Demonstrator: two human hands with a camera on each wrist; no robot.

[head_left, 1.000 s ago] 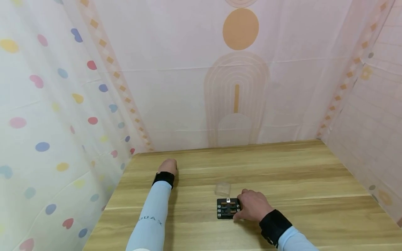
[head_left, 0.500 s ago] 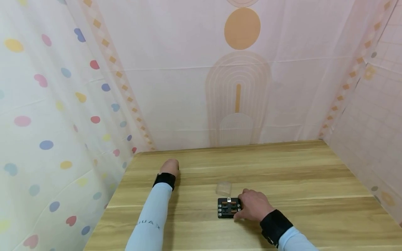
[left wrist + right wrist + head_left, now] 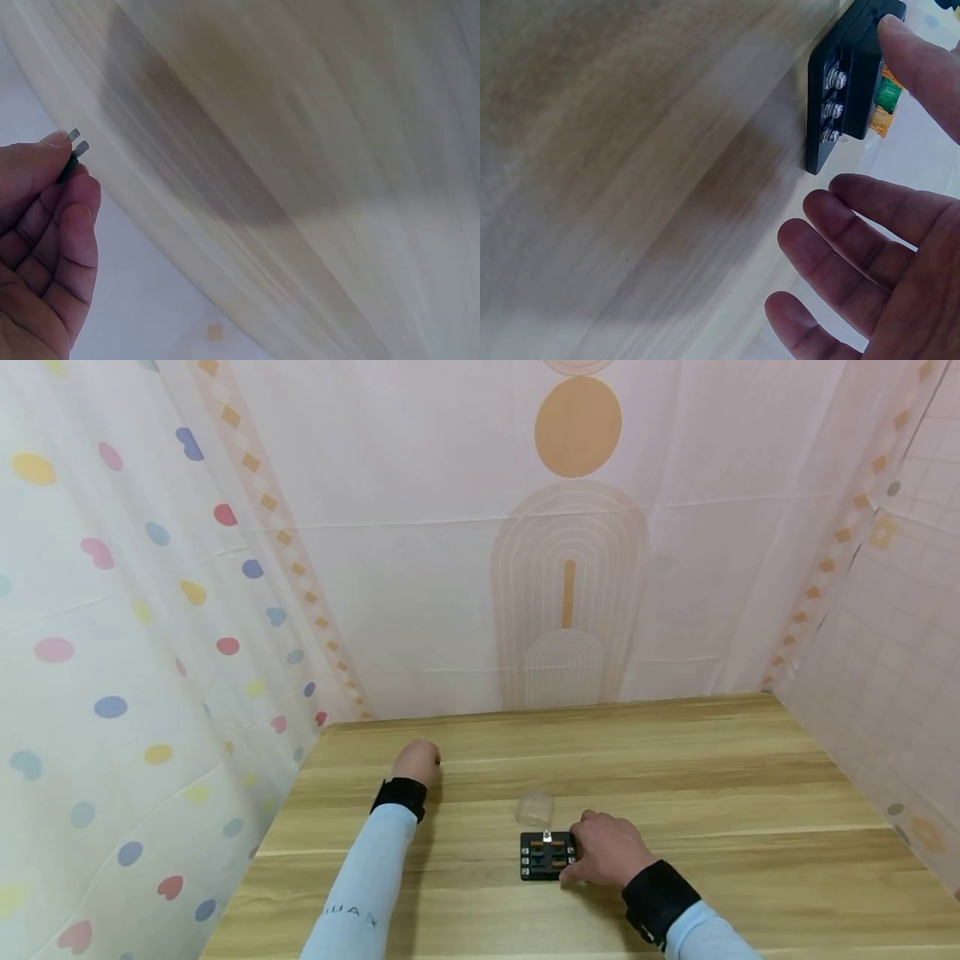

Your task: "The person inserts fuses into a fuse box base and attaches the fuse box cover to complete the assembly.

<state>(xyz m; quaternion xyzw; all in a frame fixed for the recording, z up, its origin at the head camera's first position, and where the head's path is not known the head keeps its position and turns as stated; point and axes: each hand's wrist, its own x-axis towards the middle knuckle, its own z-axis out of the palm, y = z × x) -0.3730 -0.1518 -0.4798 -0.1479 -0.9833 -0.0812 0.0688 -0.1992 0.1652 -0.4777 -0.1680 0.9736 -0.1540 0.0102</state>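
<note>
A black fuse block (image 3: 547, 857) lies on the table, with coloured blade fuses in it and screw terminals (image 3: 832, 110) along its side. My right hand (image 3: 609, 850) holds the block at its right end, thumb at the near corner and index finger at the far corner. The other right fingers (image 3: 840, 274) are spread loosely off it. Up and to the left, my left hand (image 3: 52, 247) is above the table and pinches a small dark blade fuse (image 3: 73, 161) between thumb and index finger. Two metal prongs stick out from the fingertips; its body is mostly hidden.
Just behind the block lies a clear plastic cover (image 3: 535, 810). The wood-grain table (image 3: 675, 760) reaches a patterned curtain (image 3: 420, 610) at the back, with more curtains at left and right.
My left hand has shifted slightly to the right and turned a little. The right hand and the fuse block have stayed in place.
</note>
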